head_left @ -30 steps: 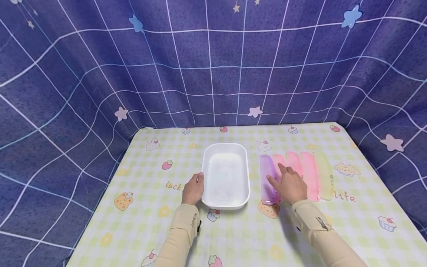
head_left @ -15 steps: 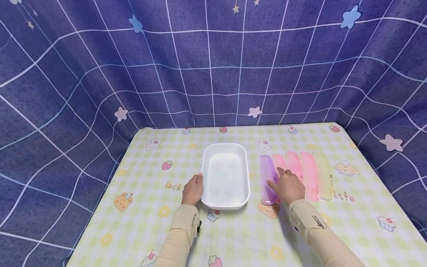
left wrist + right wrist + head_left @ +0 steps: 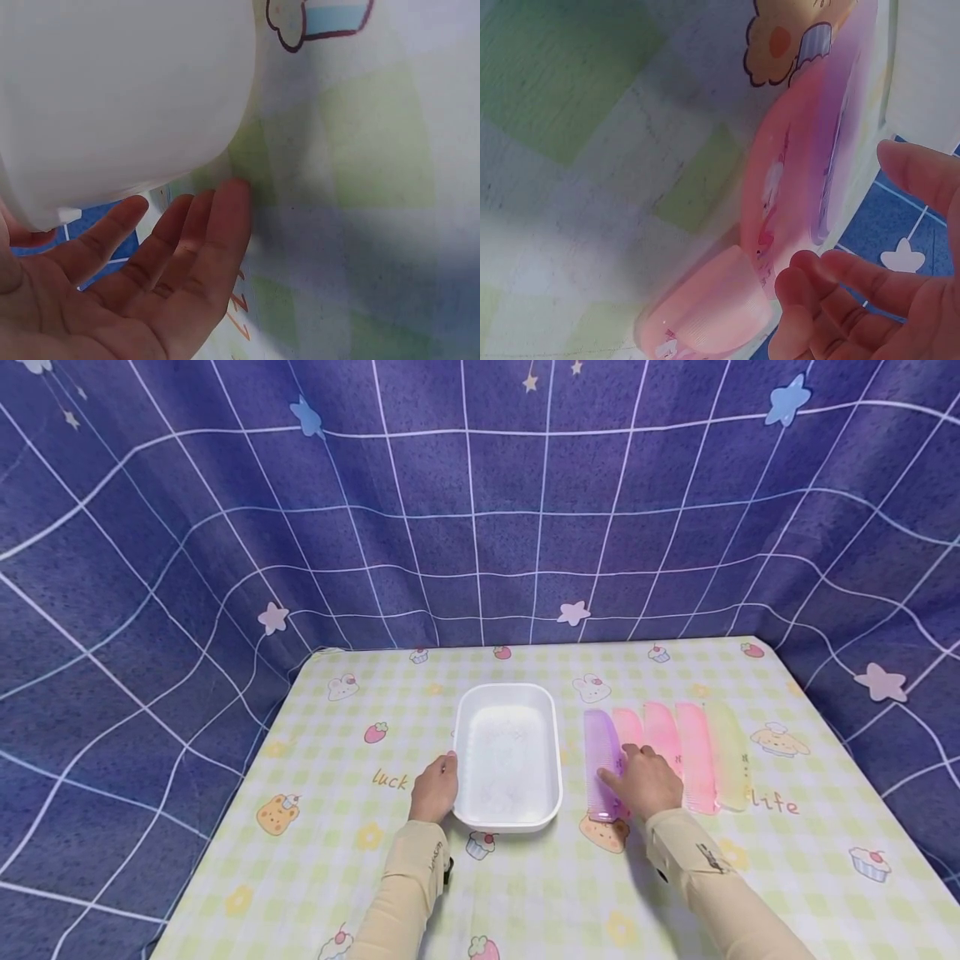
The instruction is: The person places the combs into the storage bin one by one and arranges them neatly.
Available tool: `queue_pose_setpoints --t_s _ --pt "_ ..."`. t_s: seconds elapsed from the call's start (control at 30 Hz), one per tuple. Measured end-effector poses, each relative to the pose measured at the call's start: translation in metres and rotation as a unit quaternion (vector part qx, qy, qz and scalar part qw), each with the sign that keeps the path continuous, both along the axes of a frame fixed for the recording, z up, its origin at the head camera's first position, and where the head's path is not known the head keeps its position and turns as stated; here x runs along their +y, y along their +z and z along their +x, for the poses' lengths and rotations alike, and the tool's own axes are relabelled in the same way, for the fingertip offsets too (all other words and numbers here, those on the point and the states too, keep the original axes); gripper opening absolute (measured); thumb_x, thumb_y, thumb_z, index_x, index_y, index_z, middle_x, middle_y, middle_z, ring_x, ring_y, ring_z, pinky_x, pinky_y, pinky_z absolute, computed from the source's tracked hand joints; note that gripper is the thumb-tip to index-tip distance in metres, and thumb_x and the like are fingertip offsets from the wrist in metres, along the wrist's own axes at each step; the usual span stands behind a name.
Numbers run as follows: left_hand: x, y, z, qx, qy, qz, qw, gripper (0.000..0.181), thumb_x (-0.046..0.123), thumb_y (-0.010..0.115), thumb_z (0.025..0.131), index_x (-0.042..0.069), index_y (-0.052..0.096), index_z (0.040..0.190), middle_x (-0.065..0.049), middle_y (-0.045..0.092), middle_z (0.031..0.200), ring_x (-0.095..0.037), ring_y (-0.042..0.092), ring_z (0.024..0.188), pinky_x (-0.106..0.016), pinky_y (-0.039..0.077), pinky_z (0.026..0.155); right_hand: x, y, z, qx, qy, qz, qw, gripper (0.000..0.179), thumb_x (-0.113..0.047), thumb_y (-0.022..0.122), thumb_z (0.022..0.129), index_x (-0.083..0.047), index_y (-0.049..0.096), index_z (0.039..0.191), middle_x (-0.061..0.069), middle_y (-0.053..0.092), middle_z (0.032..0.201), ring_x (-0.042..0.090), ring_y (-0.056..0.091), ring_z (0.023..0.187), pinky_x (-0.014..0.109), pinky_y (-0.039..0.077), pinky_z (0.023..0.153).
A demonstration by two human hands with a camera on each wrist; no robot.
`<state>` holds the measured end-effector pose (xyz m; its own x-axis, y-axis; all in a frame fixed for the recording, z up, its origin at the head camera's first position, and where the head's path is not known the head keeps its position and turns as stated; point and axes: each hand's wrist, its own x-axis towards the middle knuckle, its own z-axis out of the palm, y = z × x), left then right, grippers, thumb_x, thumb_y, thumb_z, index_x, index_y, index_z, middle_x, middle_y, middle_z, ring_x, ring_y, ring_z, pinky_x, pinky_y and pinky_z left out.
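My left hand (image 3: 435, 787) is at the left side of a white plastic tray (image 3: 558, 760); in the left wrist view its thumb goes over the rim while the fingers (image 3: 225, 225) lie along the outer wall. Over the row of combs is my right hand (image 3: 648, 781), thumb and fingers apart with nothing between them. Its thumb overlaps the purple comb (image 3: 598, 735), and its fingers hide part of the leftmost pink comb (image 3: 628, 722). Two more pink combs (image 3: 660, 722) (image 3: 696, 752) and a pale yellow-green comb (image 3: 726, 752) lie to the right.
A checked tablecloth (image 3: 315, 860) with printed cupcakes, bears and strawberries covers the table. Behind it hangs a dark blue curtain (image 3: 510, 543) with white grid lines and stars. The table's left and right edges show beyond the arms.
My right hand has shifted slightly toward me and to the left over the combs, with its fingers drawn in more. The left hand and the tray stay where they were.
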<state>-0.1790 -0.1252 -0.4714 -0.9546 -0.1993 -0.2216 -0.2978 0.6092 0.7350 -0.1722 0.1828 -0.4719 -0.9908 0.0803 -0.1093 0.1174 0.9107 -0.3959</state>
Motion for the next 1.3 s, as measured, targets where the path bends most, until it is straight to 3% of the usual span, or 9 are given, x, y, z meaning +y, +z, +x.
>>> queue_pose_setpoints --t_s 0.27,0.57,0.77,1.03,1.3 --pt "0.0 0.0 0.0 -0.002 0.003 0.003 1.0 0.051 0.035 0.032 0.111 0.003 0.059 0.139 -0.026 0.059 0.137 -0.048 0.053 0.127 -0.056 0.042 0.107 -0.004 -0.003 -0.001 -0.008 -0.02 0.006 0.9997 0.067 -0.042 0.074 0.09 0.008 0.057 0.131 0.024 0.06 0.108 0.044 0.061 0.103 0.058 0.053 0.077" --pt "0.0 -0.001 0.0 0.0 -0.001 0.005 1.0 0.051 0.035 0.032 0.111 0.002 0.059 0.139 -0.026 0.059 0.136 -0.047 0.055 0.125 -0.056 0.043 0.106 -0.004 -0.011 -0.005 -0.002 -0.03 0.012 0.9995 0.056 -0.043 0.071 0.091 0.008 0.059 0.108 0.021 0.055 0.094 0.041 0.061 0.09 0.055 0.053 0.069" --pt "-0.001 -0.002 0.001 0.011 0.0 0.007 0.9999 0.05 0.035 0.033 0.111 0.003 0.062 0.137 -0.027 0.062 0.131 -0.045 0.061 0.114 -0.056 0.048 0.098 -0.006 -0.011 -0.007 0.0 -0.039 0.013 0.9992 0.057 -0.045 0.068 0.093 0.009 0.058 0.106 0.023 0.056 0.095 0.041 0.061 0.087 0.053 0.052 0.066" --pt "-0.001 -0.002 0.002 0.013 0.002 0.006 0.9999 0.05 0.035 0.034 0.111 0.004 0.061 0.137 -0.026 0.061 0.134 -0.046 0.059 0.12 -0.056 0.046 0.102 -0.01 -0.008 -0.008 -0.013 -0.038 0.007 0.9992 0.061 -0.048 0.067 0.093 0.01 0.058 0.107 0.022 0.056 0.095 0.04 0.06 0.087 0.052 0.052 0.068" --pt "0.0 -0.002 0.001 0.009 -0.002 0.008 0.9999 0.051 0.036 0.032 0.111 0.004 0.061 0.138 -0.026 0.061 0.133 -0.046 0.058 0.12 -0.056 0.045 0.102 -0.017 -0.012 -0.014 -0.025 -0.072 0.009 0.9971 0.068 -0.048 0.071 0.089 0.014 0.057 0.114 0.024 0.057 0.095 0.042 0.062 0.09 0.055 0.053 0.076"
